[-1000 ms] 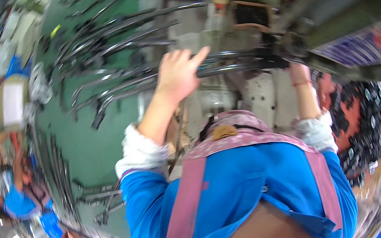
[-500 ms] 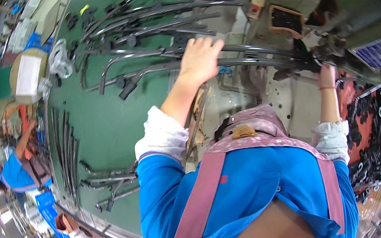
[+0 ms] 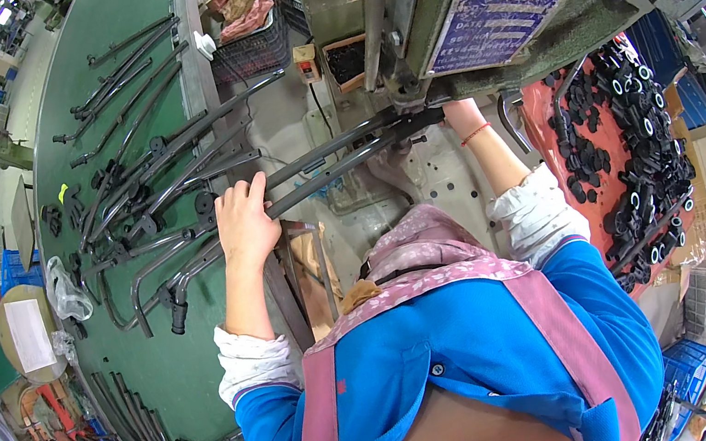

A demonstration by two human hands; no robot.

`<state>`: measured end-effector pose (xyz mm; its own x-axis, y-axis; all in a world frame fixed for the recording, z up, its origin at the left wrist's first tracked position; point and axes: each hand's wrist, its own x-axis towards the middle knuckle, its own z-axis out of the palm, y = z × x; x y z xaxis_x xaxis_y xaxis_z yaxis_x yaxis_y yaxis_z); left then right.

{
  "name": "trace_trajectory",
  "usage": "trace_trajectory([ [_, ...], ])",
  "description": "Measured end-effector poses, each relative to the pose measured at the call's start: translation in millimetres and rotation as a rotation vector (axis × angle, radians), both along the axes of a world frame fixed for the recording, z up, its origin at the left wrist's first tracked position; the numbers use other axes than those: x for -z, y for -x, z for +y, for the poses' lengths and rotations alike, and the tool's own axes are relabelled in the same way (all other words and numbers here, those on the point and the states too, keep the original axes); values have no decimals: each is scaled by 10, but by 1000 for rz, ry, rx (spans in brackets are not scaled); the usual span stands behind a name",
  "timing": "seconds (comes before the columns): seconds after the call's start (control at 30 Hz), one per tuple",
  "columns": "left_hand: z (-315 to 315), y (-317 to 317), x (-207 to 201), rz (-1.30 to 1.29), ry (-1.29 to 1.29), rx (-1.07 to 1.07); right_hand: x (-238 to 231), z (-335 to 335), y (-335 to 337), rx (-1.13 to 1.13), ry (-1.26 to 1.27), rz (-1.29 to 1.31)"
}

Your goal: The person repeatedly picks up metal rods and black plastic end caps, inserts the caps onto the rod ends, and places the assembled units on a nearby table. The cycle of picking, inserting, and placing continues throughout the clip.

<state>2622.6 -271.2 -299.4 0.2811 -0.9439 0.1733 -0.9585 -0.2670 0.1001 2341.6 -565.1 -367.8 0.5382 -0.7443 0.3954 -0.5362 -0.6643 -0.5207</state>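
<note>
The left hand (image 3: 243, 223) lies with fingers curled over a pair of long dark grey bent steel tubes (image 3: 334, 160), gripping them near the right edge of the green-topped bench (image 3: 117, 372). The tubes run from that edge across the gap to the grey-green press machine (image 3: 466, 5), where their far ends sit under the head. The right hand (image 3: 455, 113) reaches in there; its fingers are hidden behind the tubes and the machine, so I cannot tell whether they pinch or press.

The tubes look rigid and fairly heavy for their thickness, with a smooth painted skin that could slip. Being long, they would likely swing if held at one end; a hold at mid-length plus one near the machine end seems to steady them best.

More bent tubes (image 3: 133, 136) lie spread over the bench, and a red tray of black plastic caps (image 3: 627, 128) stands to the right.
</note>
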Motion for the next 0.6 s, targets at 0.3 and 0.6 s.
trace_trajectory([
  [0.3,22,24,-55,-12,65,7,10,23,-49,7,36,24],
  [0.6,320,295,-445,30,123,58,-303,253,556,-10,113,159],
])
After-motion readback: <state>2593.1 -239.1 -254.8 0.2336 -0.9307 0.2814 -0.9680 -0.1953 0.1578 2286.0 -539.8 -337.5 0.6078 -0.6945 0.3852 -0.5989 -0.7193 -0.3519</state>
